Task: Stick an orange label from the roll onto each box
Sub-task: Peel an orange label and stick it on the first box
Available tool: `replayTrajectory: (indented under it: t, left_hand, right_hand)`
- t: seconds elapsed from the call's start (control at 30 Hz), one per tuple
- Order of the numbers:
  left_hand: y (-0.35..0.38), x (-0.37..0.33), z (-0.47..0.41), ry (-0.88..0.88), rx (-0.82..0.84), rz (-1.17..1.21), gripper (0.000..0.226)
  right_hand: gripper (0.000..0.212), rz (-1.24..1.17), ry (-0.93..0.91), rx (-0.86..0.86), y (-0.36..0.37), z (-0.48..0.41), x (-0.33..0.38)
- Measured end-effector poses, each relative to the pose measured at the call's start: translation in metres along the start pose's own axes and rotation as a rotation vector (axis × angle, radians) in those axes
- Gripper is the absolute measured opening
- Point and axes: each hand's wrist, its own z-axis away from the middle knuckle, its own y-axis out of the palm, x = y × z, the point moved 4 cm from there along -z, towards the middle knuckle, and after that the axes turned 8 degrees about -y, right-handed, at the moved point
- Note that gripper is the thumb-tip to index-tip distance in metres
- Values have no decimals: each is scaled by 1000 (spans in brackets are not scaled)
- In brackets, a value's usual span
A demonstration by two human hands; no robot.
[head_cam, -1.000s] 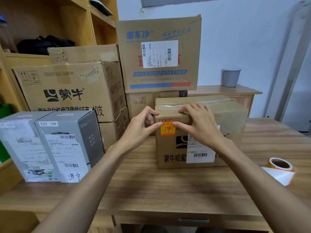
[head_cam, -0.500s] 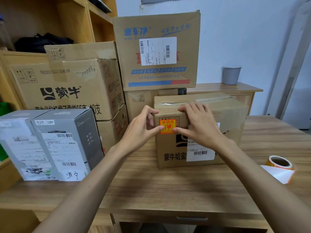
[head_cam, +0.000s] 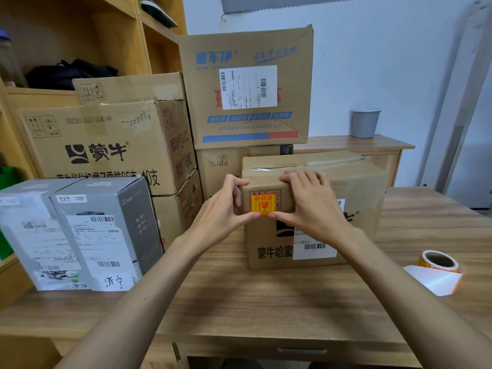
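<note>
Half-hidden logo [head_cam: 283,230] on cardboard box [head_cam: 266,235] behind right hand [head_cam: 311,209], shipping label [head_cam: 314,250] print unreadable, grey box [head_cam: 24,235] to its left edge-cropped.

Matt brown cardboard box [head_cam: 354,187] sealed with glossy tape [head_cam: 332,161], on a wood-grain bench [head_cam: 266,302]; glossy white label backing [head_cam: 434,280].
</note>
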Motion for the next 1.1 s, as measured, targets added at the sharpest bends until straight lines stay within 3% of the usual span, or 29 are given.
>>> replayTrajectory:
  t: [0.13, 0.33, 0.53, 0.67, 0.77, 0.9, 1.0, 1.1]
  left_hand:
    - [-3, -1, -2, 11, 37, 47, 54]
    - [-5, -1, -4, 9, 48, 120, 32]
    - [-5, -12, 5, -9, -3, 132, 33]
    - [-6, -40, 27, 84, -6, 73, 27]
    - [-14, -54, 37, 107, -6, 190, 22]
    - [-26, -42, 11, -79, -222, 224, 27]
    - [-17, -17, -19, -278, -37, 310, 43]
    - [-10, -8, -36, -353, 108, 416, 49]
  right_hand:
    - [76, -13, 0, 19, 2, 0, -1]
    - [54, -96, 57, -56, -1, -2, -3]
    - [54, -180, 81, -2, -7, -2, -4]
    - [61, -365, 162, -67, -35, 11, -1]
    - [62, -483, 199, -87, -54, 26, -3]
    - [64, -520, 196, -55, -67, 37, -3]
    - [66, -510, 179, -32, -71, 38, -1]
    - [67, -490, 190, -8, -74, 38, 0]
